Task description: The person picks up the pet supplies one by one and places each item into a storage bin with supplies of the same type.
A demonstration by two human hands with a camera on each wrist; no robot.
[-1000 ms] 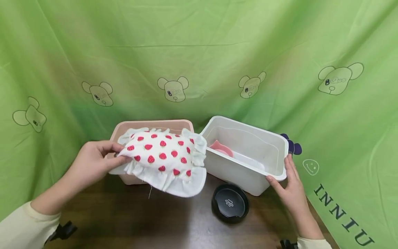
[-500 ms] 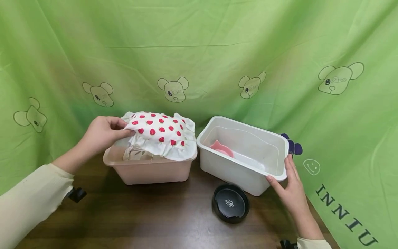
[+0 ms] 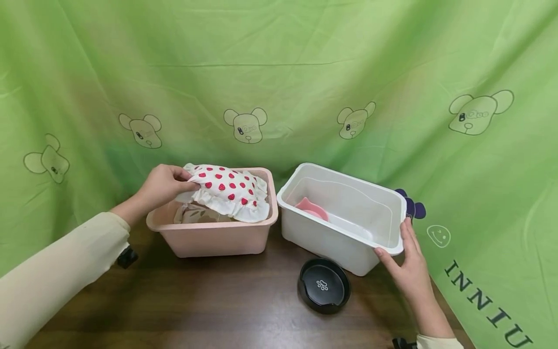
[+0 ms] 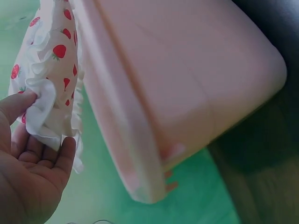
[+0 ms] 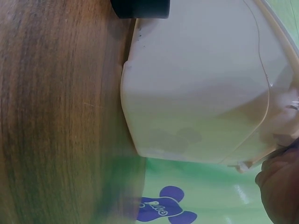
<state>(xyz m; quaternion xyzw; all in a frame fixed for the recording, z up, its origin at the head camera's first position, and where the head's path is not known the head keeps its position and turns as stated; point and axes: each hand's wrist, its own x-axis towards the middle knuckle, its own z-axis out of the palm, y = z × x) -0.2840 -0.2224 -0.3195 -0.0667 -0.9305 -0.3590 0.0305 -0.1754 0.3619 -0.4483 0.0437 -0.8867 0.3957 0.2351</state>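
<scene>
A small white pillow [image 3: 231, 189] with red strawberries and a ruffled edge lies tilted in the top of the pink bin [image 3: 213, 241]. My left hand [image 3: 163, 191] pinches its left corner between thumb and fingers. In the left wrist view the thumb [image 4: 18, 105] presses on the ruffle, with fingertips under it. A cream cloth item with a leaf print [image 3: 196, 214] lies below the pillow, partly hidden. My right hand [image 3: 411, 266] rests at the right corner of the white bin [image 3: 324, 237], thumb on the near rim and fingers straight along the outer side.
A pink cat-eared dish [image 3: 311, 208] lies inside the white bin. In front of that bin stands a black pet bowl [image 3: 324, 286] with a paw print. Green printed cloth [image 3: 279, 72] hangs behind the brown wooden table [image 3: 196, 300].
The pillow has gone from in front of the pink bin, up over its rim and down into its opening, held by my left hand. My right hand has stayed at the white bin.
</scene>
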